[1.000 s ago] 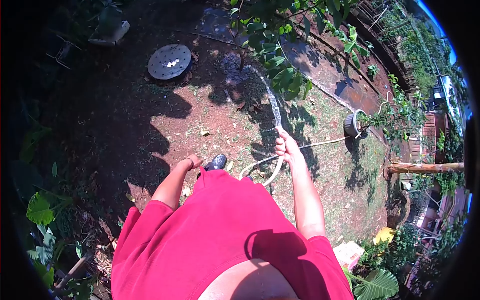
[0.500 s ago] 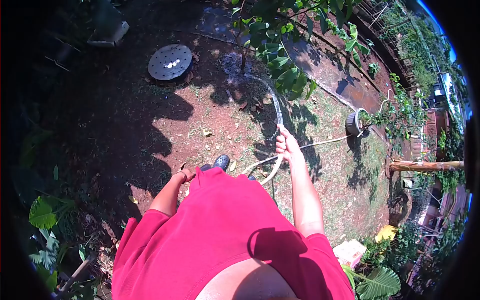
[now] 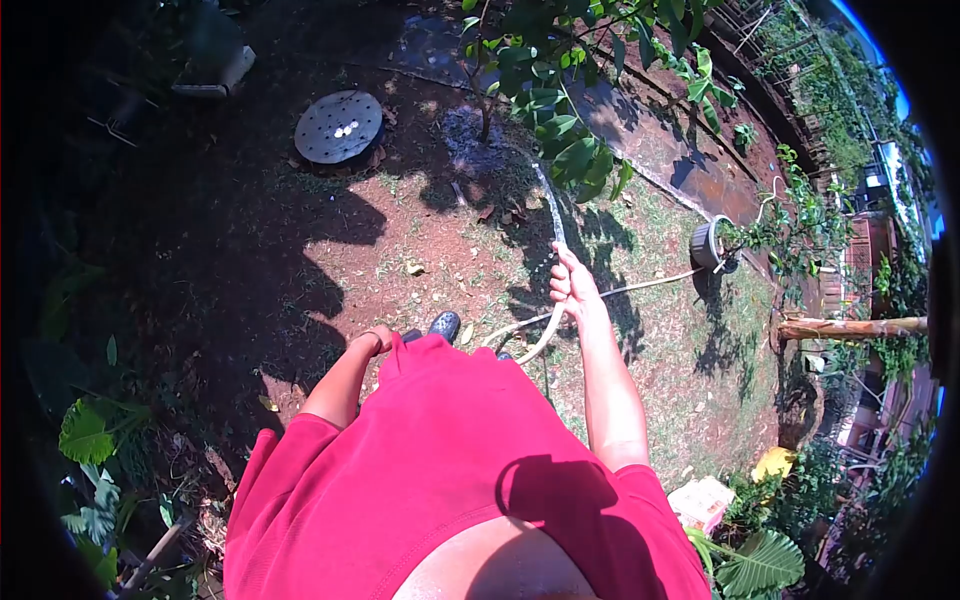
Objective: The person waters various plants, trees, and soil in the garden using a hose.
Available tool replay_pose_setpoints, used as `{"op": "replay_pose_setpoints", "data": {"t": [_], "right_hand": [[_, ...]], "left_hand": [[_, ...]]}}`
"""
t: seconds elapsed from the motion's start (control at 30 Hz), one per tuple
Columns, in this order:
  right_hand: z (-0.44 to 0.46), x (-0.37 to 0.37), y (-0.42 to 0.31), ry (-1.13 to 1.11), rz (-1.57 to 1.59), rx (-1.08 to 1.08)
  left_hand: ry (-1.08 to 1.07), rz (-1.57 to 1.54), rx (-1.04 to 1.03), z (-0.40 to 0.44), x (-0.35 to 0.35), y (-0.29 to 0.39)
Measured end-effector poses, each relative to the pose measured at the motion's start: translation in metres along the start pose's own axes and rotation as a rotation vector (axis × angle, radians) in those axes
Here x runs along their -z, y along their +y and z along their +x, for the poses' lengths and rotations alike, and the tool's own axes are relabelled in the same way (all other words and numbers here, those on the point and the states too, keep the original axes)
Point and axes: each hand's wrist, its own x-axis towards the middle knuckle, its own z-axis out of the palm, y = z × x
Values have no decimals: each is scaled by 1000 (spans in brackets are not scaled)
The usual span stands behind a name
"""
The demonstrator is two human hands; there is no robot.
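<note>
My right hand [image 3: 574, 284] is closed around a pale garden hose [image 3: 541, 343], held out ahead of my body. From its end a stream of water [image 3: 553, 200] arcs away and lands on the wet soil [image 3: 470, 140] at the foot of a small tree [image 3: 486, 110]. The hose loops back below my hand toward my feet. My left hand [image 3: 378, 340] is at my waist, its curled fingers at the bunched edge of my red shirt [image 3: 450, 450]; the fingertips are hidden. A dark boot [image 3: 445, 324] shows just beyond the shirt.
A round, perforated metal lid [image 3: 340, 127] lies on the ground at the upper left. To the right stand a potted plant in a grey pot [image 3: 707, 245] and a tree trunk [image 3: 850, 328]. Leafy branches [image 3: 560, 120] hang over the spot being wetted. A pale block [image 3: 700, 502] sits at the lower right.
My right hand and the hose end have risen slightly in view. My left hand has shifted a little up and right, still by the shirt. Water keeps flowing onto the same spot.
</note>
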Motion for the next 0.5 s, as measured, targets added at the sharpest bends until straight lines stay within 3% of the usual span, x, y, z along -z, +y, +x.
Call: {"op": "replay_pose_setpoints", "data": {"t": [0.1, 0.17, 0.37, 0.5], "right_hand": [[0, -2, 0, -37, 21, -5], [-1, -3, 0, -44, 20, -1], [-1, -7, -4, -77, 11, 13], [-2, -11, -7, -74, 11, 26]], "left_hand": [[39, 138, -92, 7, -7, -4], [-3, 30, 59, 5, -9, -2], [49, -43, 151, 11, -31, -16], [10, 97, 59, -21, -11, 2]]}}
